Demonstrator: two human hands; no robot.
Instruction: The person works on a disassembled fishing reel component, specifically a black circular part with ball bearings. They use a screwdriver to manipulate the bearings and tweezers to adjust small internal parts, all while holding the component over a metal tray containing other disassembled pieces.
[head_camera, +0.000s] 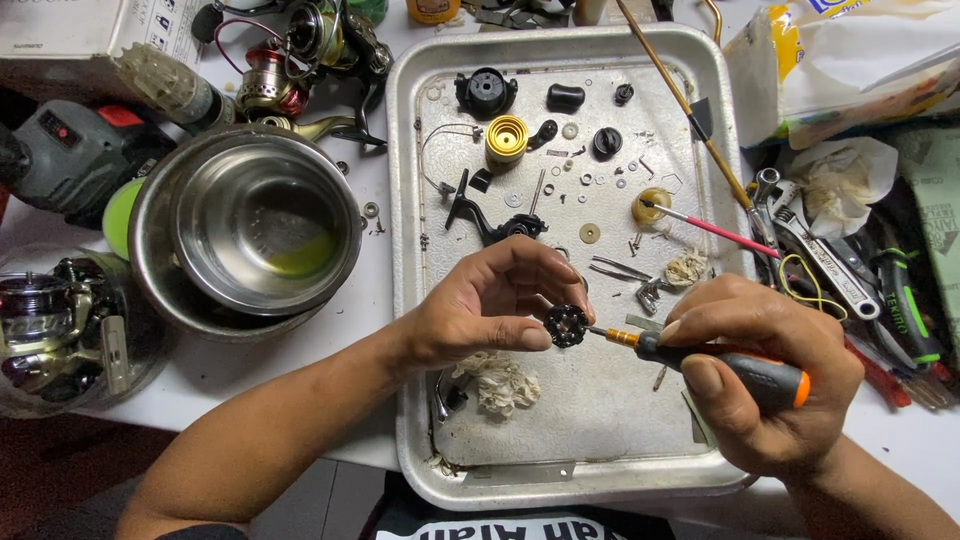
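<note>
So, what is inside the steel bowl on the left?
The steel bowl shows a small pool of yellow-green liquid at the bottom, nothing else visible. It seems to sit in a second bowl; what lies between them is hidden.

The site was a small repair workshop for fishing reels. A white counter (372, 260) carried a dented aluminium tray (560, 470) strewn with tiny screws, washers and black reel parts, a steel bowl (250, 225) holding yellowish fluid, an adjustable chrome wrench (815, 250), and assembled spinning reels (300, 60).
</note>
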